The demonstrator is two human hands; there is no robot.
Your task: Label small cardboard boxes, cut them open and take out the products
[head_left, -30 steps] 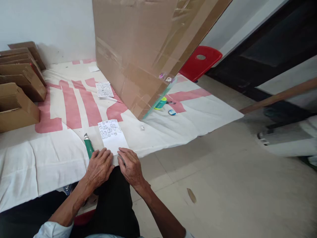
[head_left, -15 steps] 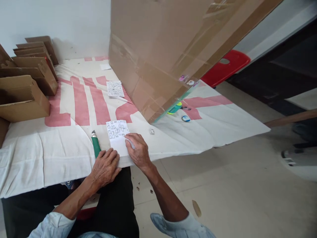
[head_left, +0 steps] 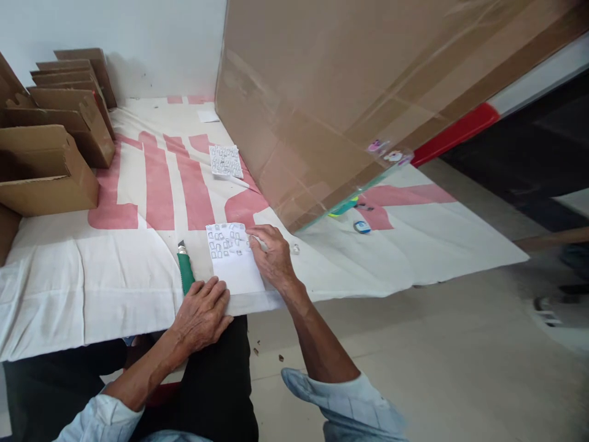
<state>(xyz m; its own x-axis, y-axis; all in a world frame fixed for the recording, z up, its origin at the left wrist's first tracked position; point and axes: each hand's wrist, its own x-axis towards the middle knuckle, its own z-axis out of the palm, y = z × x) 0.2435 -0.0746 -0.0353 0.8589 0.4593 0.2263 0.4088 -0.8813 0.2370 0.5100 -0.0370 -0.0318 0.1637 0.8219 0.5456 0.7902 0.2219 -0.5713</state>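
Note:
A white sheet of paper (head_left: 237, 273) with small square outlines drawn on its upper part lies near the table's front edge. My right hand (head_left: 273, 256) rests over its right side, thumb and forefinger drawn close together near the drawn squares; what they hold, if anything, is hidden. At the sheet's lower left corner, my left hand (head_left: 202, 314) lies flat with fingers stretched out on the table edge. Just beyond those fingers is a green utility knife (head_left: 185, 270) with its blade end pointing away from me. Part of its handle end is covered by the hand.
A large taped cardboard box (head_left: 322, 110) stands tilted at the right. Several open cardboard boxes (head_left: 50, 153) line the left. Another marked paper (head_left: 225, 161) lies farther back. A small blue-and-white round item (head_left: 361, 227) sits near the big box, on the cloth-covered table (head_left: 391, 264).
My right hand has shifted a little up and right over the sheet, uncovering more blank paper. My left hand stays at the table edge. The whole view has shifted slightly.

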